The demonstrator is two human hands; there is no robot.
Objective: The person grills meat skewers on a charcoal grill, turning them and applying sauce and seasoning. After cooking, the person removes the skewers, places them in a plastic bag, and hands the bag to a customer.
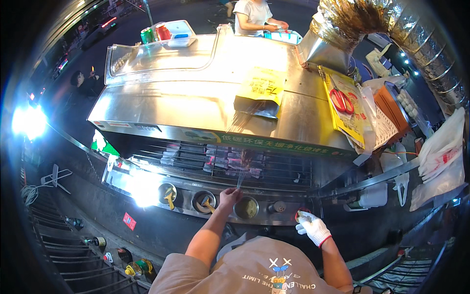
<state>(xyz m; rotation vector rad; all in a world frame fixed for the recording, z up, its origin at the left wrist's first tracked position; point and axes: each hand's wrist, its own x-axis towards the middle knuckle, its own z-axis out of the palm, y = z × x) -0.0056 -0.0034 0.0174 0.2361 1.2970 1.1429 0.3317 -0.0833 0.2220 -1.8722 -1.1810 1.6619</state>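
Note:
My left hand (230, 197), bare, is closed on the ends of several thin metal skewers (240, 179). Their food (246, 158) lies over glowing charcoal (217, 161) on the barbecue grill (286, 176). My right hand (310, 226) wears a white knitted glove and is at a red-rimmed container (298, 215) on the front ledge; whether its fingers grip anything is unclear. Between my hands stand a metal bowl of yellowish seasoning (246, 208) and a shaker with a holed lid (277, 207). Left of them are two bowls with yellow-handled brushes (169, 201).
Above the grill, the steel hood (165, 103) bears a yellow packet of skewers (262, 88) and red-handled scissors (341, 100). A foil-like duct (352, 25) rises at right. A person (253, 16) stands behind. Bottles (139, 267) stand at lower left, and plastic bags (442, 158) hang at right.

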